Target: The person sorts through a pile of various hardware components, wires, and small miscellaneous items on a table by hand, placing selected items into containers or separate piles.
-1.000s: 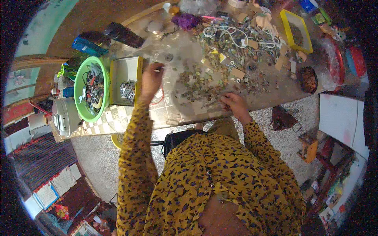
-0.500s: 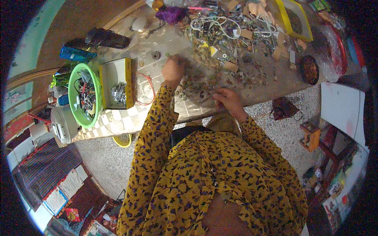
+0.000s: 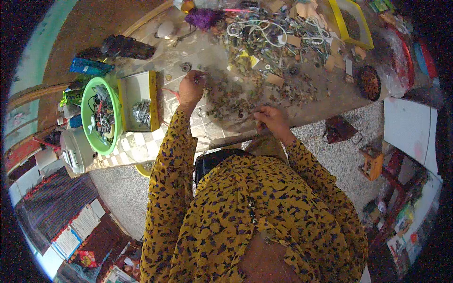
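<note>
My left hand (image 3: 192,87) is over the table (image 3: 219,134), its fingers curled in. What they may hold is too small to name. Just beyond it lies a small round dark part (image 3: 186,67), and a red cord (image 3: 171,93) passes by the wrist. To its right spreads a pile of small mixed bits (image 3: 231,96), brown, green and dark. My right hand (image 3: 275,121) is at the pile's near edge, close to the table's front, thumb and fingers pinched together. Anything between those fingertips cannot be made out.
At left stand a green basin (image 3: 86,115) of metal odds and ends and a yellow-edged box (image 3: 137,81) with small metal parts. Toward the back right lies a larger heap with a white cable (image 3: 257,23). A dark round bowl (image 3: 369,83) sits at the right edge.
My left hand has moved left and slightly nearer, away from the pile and over the red cord. The right hand has barely moved.
</note>
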A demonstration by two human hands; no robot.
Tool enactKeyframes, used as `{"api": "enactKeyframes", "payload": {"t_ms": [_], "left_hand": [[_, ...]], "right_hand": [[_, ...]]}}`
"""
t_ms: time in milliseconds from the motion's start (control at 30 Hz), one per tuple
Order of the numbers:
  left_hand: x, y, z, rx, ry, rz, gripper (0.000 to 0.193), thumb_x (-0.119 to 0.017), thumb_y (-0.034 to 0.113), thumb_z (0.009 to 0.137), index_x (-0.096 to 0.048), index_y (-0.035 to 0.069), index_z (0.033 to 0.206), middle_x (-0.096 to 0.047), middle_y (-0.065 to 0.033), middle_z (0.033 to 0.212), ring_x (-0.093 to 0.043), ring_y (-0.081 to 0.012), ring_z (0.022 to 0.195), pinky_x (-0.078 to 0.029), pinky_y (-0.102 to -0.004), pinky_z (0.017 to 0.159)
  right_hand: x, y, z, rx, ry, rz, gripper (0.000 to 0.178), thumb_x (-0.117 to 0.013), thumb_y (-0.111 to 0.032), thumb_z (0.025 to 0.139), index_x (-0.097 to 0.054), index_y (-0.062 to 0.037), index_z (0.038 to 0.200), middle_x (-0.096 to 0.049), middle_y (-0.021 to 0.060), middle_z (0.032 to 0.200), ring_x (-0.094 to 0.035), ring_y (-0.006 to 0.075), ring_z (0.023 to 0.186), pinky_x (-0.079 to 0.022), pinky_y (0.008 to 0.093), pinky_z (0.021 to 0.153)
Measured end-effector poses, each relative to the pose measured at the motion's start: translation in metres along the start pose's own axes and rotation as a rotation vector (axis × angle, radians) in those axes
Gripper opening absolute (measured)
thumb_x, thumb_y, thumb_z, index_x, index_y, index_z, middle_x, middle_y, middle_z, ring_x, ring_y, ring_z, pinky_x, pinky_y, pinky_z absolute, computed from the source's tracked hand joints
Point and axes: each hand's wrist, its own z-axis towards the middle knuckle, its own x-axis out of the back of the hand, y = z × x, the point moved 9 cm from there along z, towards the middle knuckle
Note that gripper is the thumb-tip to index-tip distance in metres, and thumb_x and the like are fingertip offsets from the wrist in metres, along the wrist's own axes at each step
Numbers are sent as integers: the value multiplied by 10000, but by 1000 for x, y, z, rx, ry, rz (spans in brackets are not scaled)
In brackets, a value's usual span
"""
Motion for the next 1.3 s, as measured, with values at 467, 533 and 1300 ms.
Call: {"api": "enactKeyframes", "payload": {"t_ms": [467, 533, 1300], "left_hand": [[5, -26, -23, 305, -172, -369, 104, -537, 32, 778, -525, -36, 856, -591, -99, 706, -584, -135, 556, -475, -240, 484], [13, -27, -21, 281, -171, -415, 104, -536, 28, 780, -528, -38, 859, -595, -104, 716, -595, -144, 578, -487, -242, 503], [301, -168, -61, 248, 459, -106, 145, -619, 99, 730, -619, 28, 856, -607, -44, 730, -540, -92, 612, -434, -209, 506]], "right_hand": [[0, 6, 2, 22, -7, 66, 263, -572, -197, 801, -553, 12, 959, -583, 32, 727, -541, 102, 558, -456, 239, 498], [0, -1, -1, 51, 13, 53, 269, -574, -200, 800, -552, 11, 966, -584, 31, 732, -541, 97, 564, -457, 236, 501], [-1, -8, -8, 13, 75, -92, 184, -569, -145, 804, -535, 4, 905, -538, 19, 660, -509, 81, 534, -422, 229, 485]]}}
